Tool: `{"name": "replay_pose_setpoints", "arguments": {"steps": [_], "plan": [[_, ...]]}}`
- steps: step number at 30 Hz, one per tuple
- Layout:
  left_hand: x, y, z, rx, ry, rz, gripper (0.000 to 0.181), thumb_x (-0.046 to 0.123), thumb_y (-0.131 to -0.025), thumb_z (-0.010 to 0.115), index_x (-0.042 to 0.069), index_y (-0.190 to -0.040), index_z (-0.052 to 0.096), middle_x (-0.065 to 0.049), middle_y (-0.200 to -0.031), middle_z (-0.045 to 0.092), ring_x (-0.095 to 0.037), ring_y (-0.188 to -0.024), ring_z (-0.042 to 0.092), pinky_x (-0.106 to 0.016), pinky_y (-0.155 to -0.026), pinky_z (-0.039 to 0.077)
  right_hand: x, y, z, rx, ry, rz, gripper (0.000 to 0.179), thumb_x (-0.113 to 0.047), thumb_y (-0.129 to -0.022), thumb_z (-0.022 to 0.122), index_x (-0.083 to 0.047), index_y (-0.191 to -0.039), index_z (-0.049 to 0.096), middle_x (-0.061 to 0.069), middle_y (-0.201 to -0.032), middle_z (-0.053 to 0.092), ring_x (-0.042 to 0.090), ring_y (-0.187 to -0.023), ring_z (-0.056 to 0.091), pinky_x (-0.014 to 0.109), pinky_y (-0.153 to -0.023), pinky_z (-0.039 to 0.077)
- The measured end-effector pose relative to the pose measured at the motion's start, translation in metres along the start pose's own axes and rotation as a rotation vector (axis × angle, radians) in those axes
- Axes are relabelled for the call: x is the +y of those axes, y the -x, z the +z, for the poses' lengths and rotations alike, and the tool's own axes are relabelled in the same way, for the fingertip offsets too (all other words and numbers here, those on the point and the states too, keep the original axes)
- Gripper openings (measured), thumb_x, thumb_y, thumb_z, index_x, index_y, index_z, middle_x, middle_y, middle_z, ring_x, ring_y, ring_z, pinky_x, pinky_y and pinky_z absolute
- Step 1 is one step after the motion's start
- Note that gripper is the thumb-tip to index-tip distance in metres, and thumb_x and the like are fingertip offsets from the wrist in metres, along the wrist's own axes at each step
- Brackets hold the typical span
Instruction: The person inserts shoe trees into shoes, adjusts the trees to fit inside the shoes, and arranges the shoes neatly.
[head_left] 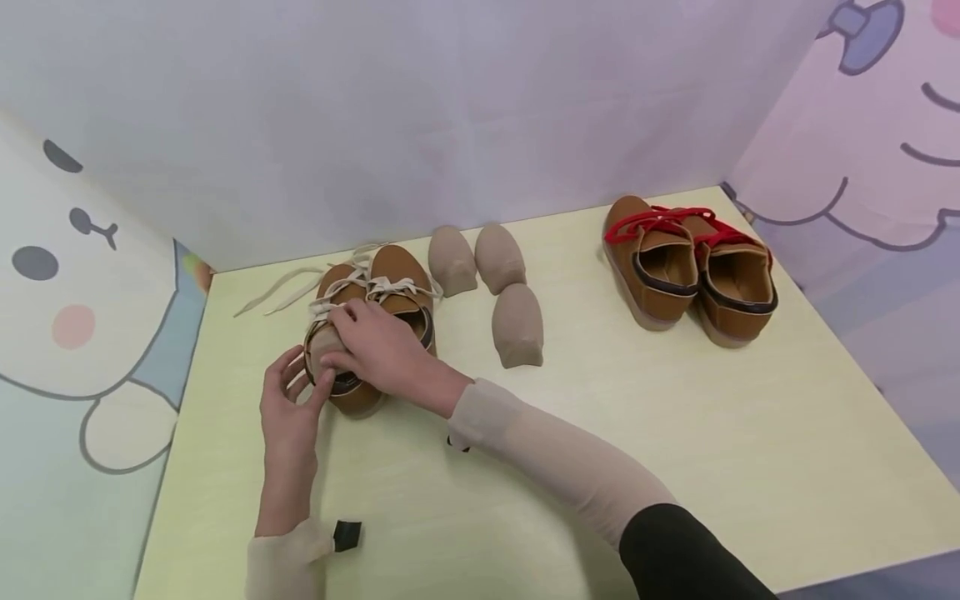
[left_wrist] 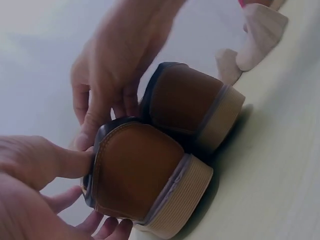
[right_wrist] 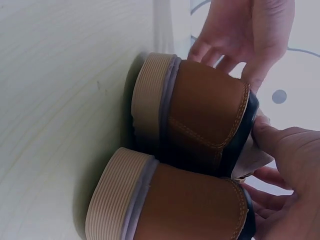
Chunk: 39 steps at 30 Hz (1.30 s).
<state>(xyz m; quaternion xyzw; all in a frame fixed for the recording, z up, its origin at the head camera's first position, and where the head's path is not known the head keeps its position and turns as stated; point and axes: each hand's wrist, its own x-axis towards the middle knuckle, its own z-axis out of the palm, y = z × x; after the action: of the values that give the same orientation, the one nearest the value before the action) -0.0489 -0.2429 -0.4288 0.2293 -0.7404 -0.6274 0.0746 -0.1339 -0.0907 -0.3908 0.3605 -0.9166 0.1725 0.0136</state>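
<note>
My left hand (head_left: 290, 408) holds the heel end of the left brown shoe (head_left: 358, 402), its thumb at the dark collar and its fingers along the outer side. From above, my right hand (head_left: 384, 348) grips a beige shoe insert (head_left: 324, 343) sitting in that shoe's opening. Part of the insert (right_wrist: 249, 162) shows past the collar in the right wrist view. Close alongside on the right stands the other brown shoe (head_left: 397, 262) with cream laces, partly covered by my right hand. Both heels point toward me.
Three more beige inserts lie right of these shoes: two at the back, (head_left: 452, 260) and one nearer insert (head_left: 517, 325). Another brown pair (head_left: 667, 283) with red laces stands at the back right. Loose cream laces (head_left: 281, 287) trail left on the pale table (head_left: 637, 433), against a curtain (head_left: 450, 108).
</note>
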Motion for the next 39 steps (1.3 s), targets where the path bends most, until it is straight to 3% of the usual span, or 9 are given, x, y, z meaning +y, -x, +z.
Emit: {"name": "replay_pose_setpoints", "arguments": {"steps": [4, 10, 18, 24, 33, 39], "plan": [[0.001, -0.002, -0.002, -0.038, 0.035, -0.055, 0.066, 0.015, -0.099, 0.071, 0.025, -0.157, 0.041, 0.000, -0.156, 0.039, -0.016, -0.139, 0.043, -0.006, -0.087, 0.051, -0.001, -0.001, 0.001, 0.001, -0.001, 0.003, 0.053, -0.053, -0.105, 0.053, -0.015, -0.141, 0.054, 0.003, -0.126, 0.059, 0.014, -0.104, 0.058, 0.025, -0.080, 0.056], [0.003, -0.001, -0.002, -0.047, 0.029, -0.055, 0.065, 0.012, -0.100, 0.069, 0.025, -0.157, 0.041, 0.001, -0.156, 0.038, -0.015, -0.136, 0.043, -0.006, -0.088, 0.050, -0.003, -0.005, 0.003, 0.016, 0.061, -0.005, 0.048, -0.052, -0.105, 0.052, -0.015, -0.136, 0.053, 0.002, -0.120, 0.058, 0.014, -0.098, 0.056, 0.024, -0.079, 0.055], [0.005, 0.001, -0.001, -0.046, 0.006, -0.055, 0.065, 0.005, -0.102, 0.064, 0.025, -0.158, 0.039, -0.001, -0.159, 0.037, -0.016, -0.139, 0.042, -0.005, -0.088, 0.049, -0.004, -0.011, 0.005, 0.015, 0.136, 0.006, 0.050, -0.053, -0.105, 0.053, -0.015, -0.137, 0.053, 0.002, -0.124, 0.057, 0.015, -0.108, 0.059, 0.023, -0.081, 0.057], [0.005, 0.003, 0.001, -0.040, 0.001, -0.047, 0.065, 0.003, -0.102, 0.062, 0.025, -0.159, 0.039, -0.003, -0.160, 0.036, -0.018, -0.141, 0.041, -0.004, -0.088, 0.049, -0.005, -0.013, 0.011, 0.067, 0.211, -0.027, 0.054, -0.051, -0.103, 0.055, -0.016, -0.143, 0.051, 0.005, -0.128, 0.056, 0.017, -0.112, 0.061, 0.023, -0.086, 0.058], [0.003, 0.004, 0.001, -0.034, -0.012, -0.026, 0.065, 0.000, -0.102, 0.061, 0.025, -0.158, 0.042, -0.003, -0.159, 0.039, -0.020, -0.141, 0.042, -0.004, -0.087, 0.048, -0.003, -0.021, 0.020, 0.151, 0.421, -0.061, 0.052, -0.052, -0.102, 0.059, -0.018, -0.142, 0.053, 0.003, -0.141, 0.057, 0.023, -0.131, 0.051, 0.037, -0.114, 0.043], [0.003, 0.006, 0.001, -0.037, -0.031, -0.010, 0.065, -0.001, -0.101, 0.061, 0.026, -0.158, 0.043, -0.003, -0.159, 0.040, -0.021, -0.141, 0.042, -0.003, -0.087, 0.048, -0.001, -0.029, 0.021, 0.119, 0.391, -0.049, 0.043, -0.044, -0.105, 0.059, -0.020, -0.140, 0.053, 0.002, -0.140, 0.056, 0.025, -0.136, 0.050, 0.041, -0.118, 0.039]]}}
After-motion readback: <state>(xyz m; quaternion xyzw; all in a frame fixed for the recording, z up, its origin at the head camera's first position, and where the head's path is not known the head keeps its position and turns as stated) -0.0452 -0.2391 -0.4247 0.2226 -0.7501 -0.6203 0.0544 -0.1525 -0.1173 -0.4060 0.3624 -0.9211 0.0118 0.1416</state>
